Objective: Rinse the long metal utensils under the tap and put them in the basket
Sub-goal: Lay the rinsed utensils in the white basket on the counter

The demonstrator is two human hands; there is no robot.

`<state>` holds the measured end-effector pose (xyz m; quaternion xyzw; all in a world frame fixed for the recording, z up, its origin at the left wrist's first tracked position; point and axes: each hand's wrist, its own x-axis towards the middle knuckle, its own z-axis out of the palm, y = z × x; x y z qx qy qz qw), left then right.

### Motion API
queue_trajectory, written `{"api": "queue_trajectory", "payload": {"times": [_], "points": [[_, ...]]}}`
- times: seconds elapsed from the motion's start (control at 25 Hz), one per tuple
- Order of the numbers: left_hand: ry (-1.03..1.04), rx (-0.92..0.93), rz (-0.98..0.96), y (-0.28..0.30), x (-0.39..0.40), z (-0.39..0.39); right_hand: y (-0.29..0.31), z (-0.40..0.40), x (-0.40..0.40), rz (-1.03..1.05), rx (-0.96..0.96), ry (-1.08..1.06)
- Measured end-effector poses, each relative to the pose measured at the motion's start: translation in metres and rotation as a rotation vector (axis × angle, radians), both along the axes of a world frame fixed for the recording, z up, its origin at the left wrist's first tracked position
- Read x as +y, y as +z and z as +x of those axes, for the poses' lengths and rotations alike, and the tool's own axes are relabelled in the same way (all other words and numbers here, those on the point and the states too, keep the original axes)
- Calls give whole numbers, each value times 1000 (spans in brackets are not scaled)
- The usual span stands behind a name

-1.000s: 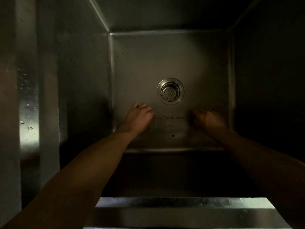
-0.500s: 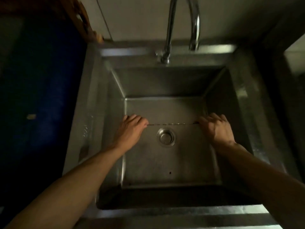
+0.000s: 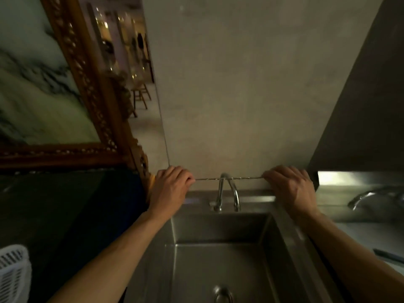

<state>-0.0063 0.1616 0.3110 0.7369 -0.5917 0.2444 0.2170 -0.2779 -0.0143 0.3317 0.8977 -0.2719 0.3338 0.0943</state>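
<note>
Steel sink (image 3: 220, 254), dim room. Left hand (image 3: 169, 189) and right hand (image 3: 290, 189) pinch a thin twisted metal rod (image 3: 229, 178) level across the tap (image 3: 227, 193); white basket (image 3: 12, 274) at eight o'clock.

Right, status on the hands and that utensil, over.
Left hand and right hand shut on opposite ends of the thin metal utensil, held level at tap height. No water visible. White basket far left; nothing in the way.
</note>
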Motion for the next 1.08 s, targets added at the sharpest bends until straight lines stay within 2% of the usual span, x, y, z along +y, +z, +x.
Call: {"api": "queue_trajectory", "payload": {"times": [0.12,0.32,0.68,1.08], "points": [[20,1,-89,60,-2,11,61,10,0,-73,-103,20],[-5,-63,-221,110,0,15,108,14,-6,-142,-148,36],[22,-143,-295,145,1,3,138,7,-11,-206,-152,74],[228,-179,-251,160,60,8,149,48,5,-230,-207,218]]}}
